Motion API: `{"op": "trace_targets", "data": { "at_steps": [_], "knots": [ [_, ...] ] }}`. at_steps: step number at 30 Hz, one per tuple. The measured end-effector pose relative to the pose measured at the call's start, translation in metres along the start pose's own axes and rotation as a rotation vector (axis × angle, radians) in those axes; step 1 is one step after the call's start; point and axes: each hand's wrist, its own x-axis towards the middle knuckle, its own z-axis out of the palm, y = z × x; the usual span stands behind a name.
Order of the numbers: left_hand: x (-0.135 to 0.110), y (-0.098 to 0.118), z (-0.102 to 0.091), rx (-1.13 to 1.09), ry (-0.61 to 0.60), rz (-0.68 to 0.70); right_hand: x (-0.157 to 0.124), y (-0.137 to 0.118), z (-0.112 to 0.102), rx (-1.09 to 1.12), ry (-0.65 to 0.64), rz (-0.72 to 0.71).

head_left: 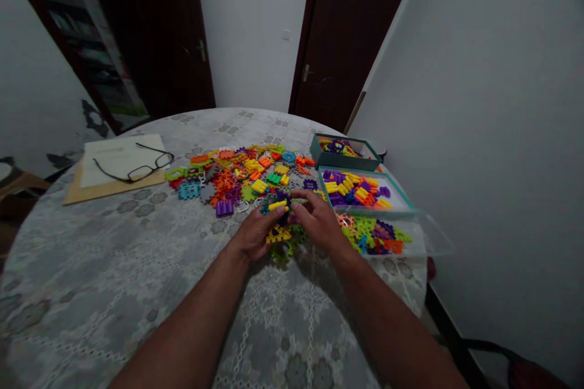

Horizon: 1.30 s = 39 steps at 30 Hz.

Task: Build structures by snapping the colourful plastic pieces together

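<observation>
Two bare hands meet over a cloth-covered desk [137, 273], the left hand [255, 232] with its fingers clamped on a cluster of bright plastic pieces [285, 197], its thumb pressed near a yellow ridged piece [277, 206]. The fingers of the right hand [316, 222] are bent in against the cluster's other side, though whether they pinch it or merely touch it cannot be told. The cluster sits between the two sets of fingers, with a green toothed piece [281, 251] just below them (held or lying loose, the view does not settle). The pieces look light and stiff, a hard plastic likely to be smooth under the skin yet given some bite by its teeth and ridges. The broad bodies would seem the best hold, with thumb and forefinger on opposite edges; the thin teeth and joints look the likeliest places to slip apart or bend under a twist. Beyond the left fingers spreads a heap of loose pieces [225, 181]; to the right of the right fingers stands a teal-edged tray [398, 196] of more.
</observation>
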Motion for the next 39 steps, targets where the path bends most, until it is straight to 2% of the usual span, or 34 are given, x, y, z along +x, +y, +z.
{"op": "trace_targets", "data": {
  "at_steps": [6, 12, 15, 20, 26, 31, 39],
  "knots": [
    [0.001, -0.005, -0.005, 0.052, 0.054, -0.038, -0.009, 0.015, 0.010, -0.002, 0.058, -0.037],
    [0.002, -0.005, -0.003, 0.049, 0.086, -0.056, -0.008, 0.025, 0.012, -0.092, 0.036, -0.273],
    [0.001, -0.003, 0.000, 0.041, 0.112, -0.079, -0.009, 0.028, 0.012, -0.120, 0.010, -0.317],
    [-0.001, -0.002, 0.002, 0.026, 0.119, -0.081, -0.011, 0.026, 0.013, -0.082, 0.035, -0.244],
    [-0.001, 0.001, -0.001, 0.018, 0.097, -0.091, -0.012, 0.024, 0.016, 0.133, 0.023, -0.050],
    [0.003, -0.001, -0.005, 0.081, 0.140, -0.099, -0.008, 0.022, 0.014, 0.265, 0.050, 0.071],
    [0.004, 0.001, 0.000, 0.034, 0.206, -0.097, -0.009, 0.018, 0.015, 0.248, 0.037, 0.062]
  ]
}}
